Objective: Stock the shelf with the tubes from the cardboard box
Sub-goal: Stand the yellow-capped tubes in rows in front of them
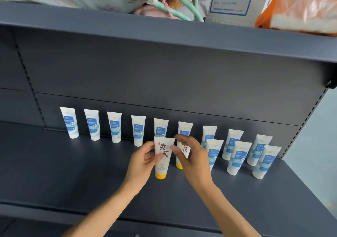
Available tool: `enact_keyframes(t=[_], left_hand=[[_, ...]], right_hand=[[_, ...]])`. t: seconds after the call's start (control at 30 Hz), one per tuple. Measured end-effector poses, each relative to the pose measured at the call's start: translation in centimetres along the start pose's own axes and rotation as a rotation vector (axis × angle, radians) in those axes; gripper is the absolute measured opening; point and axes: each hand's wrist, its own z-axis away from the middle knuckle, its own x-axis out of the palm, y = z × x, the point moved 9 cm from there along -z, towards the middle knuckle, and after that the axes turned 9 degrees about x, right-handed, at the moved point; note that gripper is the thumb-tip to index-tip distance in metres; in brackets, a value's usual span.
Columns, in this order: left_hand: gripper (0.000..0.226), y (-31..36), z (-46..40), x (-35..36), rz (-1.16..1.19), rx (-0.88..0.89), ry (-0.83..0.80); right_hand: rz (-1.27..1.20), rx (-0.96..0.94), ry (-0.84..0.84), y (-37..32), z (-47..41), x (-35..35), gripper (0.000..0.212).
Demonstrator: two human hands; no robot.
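Upright on the dark grey metal shelf (pixel 73 173), a white tube with a yellow cap (pixel 162 156) is pinched at its sides by the left hand (pixel 144 161). The right hand (pixel 189 156) curls round a second yellow-capped tube (pixel 184 150) just beside it. White tubes with blue labels (pixel 114 126) stand in a row along the shelf's back edge, with three more (pixel 238 157) in front near its right end. The upper shelf (pixel 164 34) carries an orange plastic bag (pixel 299 9).

light: bright, even | shadows: soft, faint | edges: wide-angle bowing | focus: slightly soft, top clutter blurred
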Motion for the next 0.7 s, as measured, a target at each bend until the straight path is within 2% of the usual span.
enact_keyframes(t=[0.13, 0.23, 0.4, 0.53, 0.7], left_hand=[[0.048, 0.4, -0.1, -0.5, 0.093, -0.003, -0.029], [0.052, -0.1, 0.2, -1.2, 0.1, -0.017, -0.053], [0.048, -2.2, 1.2, -2.3, 0.063, -0.081, -0.089], [0.039, -4.8, 1.8, -2.8, -0.059, -0.175, -0.188], [0.037, -5.9, 1.1, -2.9, -0.142, -0.18, -0.261]], right_hand=[[-0.131, 0.114, -0.1, 0.0, 0.8, 2.8, 0.017], [-0.228, 0.199, -0.112, 0.9, 0.9, 4.1, 0.013], [-0.277, 0.27, -0.133, 1.7, 1.2, 5.6, 0.013], [-0.262, 0.277, -0.107, 1.9, 1.0, 6.0, 0.014], [-0.231, 0.301, -0.093, 2.5, 0.1, 6.7, 0.015]])
